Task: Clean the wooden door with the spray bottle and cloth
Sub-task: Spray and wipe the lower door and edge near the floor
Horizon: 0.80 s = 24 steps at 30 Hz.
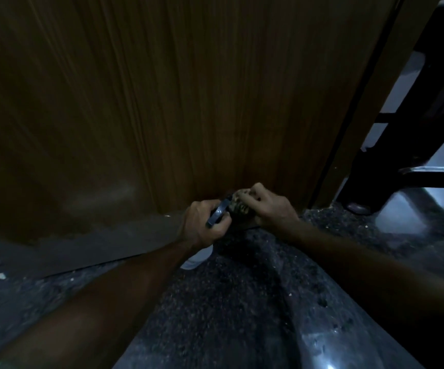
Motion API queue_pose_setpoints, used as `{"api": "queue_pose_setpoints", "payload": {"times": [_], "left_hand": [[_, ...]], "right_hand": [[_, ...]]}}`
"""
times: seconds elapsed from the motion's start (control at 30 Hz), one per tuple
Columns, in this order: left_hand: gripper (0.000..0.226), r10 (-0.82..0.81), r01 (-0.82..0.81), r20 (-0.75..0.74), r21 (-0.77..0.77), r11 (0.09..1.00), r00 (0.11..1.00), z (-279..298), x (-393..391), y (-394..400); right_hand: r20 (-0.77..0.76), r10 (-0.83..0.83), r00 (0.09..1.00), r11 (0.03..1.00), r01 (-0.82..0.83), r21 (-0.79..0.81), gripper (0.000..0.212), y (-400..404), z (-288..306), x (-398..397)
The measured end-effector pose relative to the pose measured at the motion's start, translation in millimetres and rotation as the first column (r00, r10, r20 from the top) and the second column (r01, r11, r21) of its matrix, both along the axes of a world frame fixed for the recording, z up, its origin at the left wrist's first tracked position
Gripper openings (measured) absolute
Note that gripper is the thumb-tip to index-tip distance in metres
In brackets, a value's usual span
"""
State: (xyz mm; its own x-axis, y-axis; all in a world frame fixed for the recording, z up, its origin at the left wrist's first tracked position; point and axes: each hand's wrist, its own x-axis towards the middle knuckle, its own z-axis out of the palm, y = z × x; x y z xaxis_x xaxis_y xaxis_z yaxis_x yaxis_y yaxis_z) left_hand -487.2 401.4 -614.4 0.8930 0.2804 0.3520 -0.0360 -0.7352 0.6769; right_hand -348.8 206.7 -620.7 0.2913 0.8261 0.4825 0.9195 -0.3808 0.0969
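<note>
We see the left hand (202,225) low in the middle of the view, its fingers curled tightly around the dark trigger head of the spray bottle (217,215); the pale body of the bottle shows just below the wrist, hanging toward the floor. Just beside it, the right hand (268,209) has its fingers bent over a bunched, mottled cloth (239,203), gripping it and pressing it against the bottom of the wooden door (162,102). The bottle's nozzle end sits right against the cloth, so the two hands nearly touch. Both forearms reach in from the lower corners, bare, with a hint of green sleeve at each edge.

The door fills most of the upper view, brown with vertical grain, and a duller, hazy patch shows on it to the left of the hands. Beneath it lies a dark speckled stone floor (229,302) with pale crumbs scattered on the left. To the right stands a black metal frame (412,123).
</note>
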Motion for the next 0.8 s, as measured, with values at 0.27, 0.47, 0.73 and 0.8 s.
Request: {"api": "queue_pose_setpoints", "payload": {"times": [0.27, 0.47, 0.73, 0.8], "left_hand": [[0.03, 0.018, -0.017, -0.048, 0.018, 1.0, 0.999, 7, -22, 1], [0.028, 0.048, -0.043, -0.068, 0.072, 0.996, 0.997, 22, -46, 18], [0.029, 0.11, -0.106, -0.061, 0.06, 0.993, 0.992, 32, -64, 29], [0.03, 0.092, -0.087, -0.064, 0.076, 0.993, 0.994, 32, -66, 28]], "right_hand": [[-0.079, -0.041, 0.996, 0.999, 0.041, -0.007, 0.062, 16, 5, -23], [0.131, 0.142, 0.981, 0.988, -0.134, -0.071, 0.051, 32, 11, -15], [0.026, 0.108, 0.994, 0.968, -0.099, -0.229, 0.058, 44, 15, -31], [0.04, 0.11, 0.993, 0.994, -0.109, -0.027, 0.053, 44, 27, -35]]}}
